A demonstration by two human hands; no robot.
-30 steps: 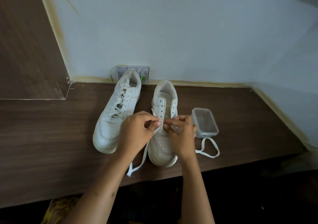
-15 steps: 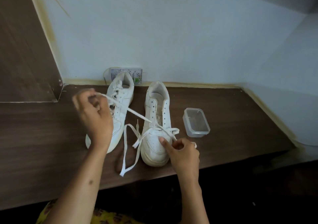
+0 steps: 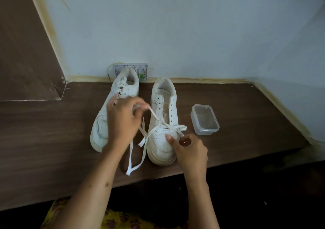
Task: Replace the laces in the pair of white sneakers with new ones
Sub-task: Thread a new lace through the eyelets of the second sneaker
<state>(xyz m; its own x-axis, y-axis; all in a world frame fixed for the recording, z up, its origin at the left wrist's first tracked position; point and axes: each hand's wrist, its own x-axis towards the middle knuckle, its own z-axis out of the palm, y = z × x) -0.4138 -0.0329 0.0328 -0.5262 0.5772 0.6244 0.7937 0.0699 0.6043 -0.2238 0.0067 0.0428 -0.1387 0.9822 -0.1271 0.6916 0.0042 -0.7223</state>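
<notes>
1. The new lace [image 3: 154, 116] is a flat, soft white ribbon, threaded so far only through the lowest eyelets of the right-hand sneaker [image 3: 162, 123]; its rows of eyelets above that stand empty.
2. The left hand [image 3: 123, 121] pinches one run of the lace between curled fingers, and the run slants from that pinch down to an eyelet on the shoe's near side. The hand is motion-blurred, so the exact finger placement is unclear.
3. Below that grip, slack lace hangs in a long loop past the toe and lies on the wooden shelf [image 3: 52, 140].
4. The right hand [image 3: 189, 147] rests its thumb on the toe box while its curled fingers close over the other run of lace, which lies across the vamp just above them.
5. Handling, as I judge it: the lace is light and limp, will twist easily and cannot be pushed, so it is best held near the stiff tip to feed the next eyelet. The shoe is light enough to slide, so the steadying thumb matters.
6. Beyond the left hand's grip lies the other sneaker [image 3: 103, 128], fully laced.
7. Beyond the right hand, apart from the shoe, sits a clear plastic container [image 3: 204, 120].
</notes>
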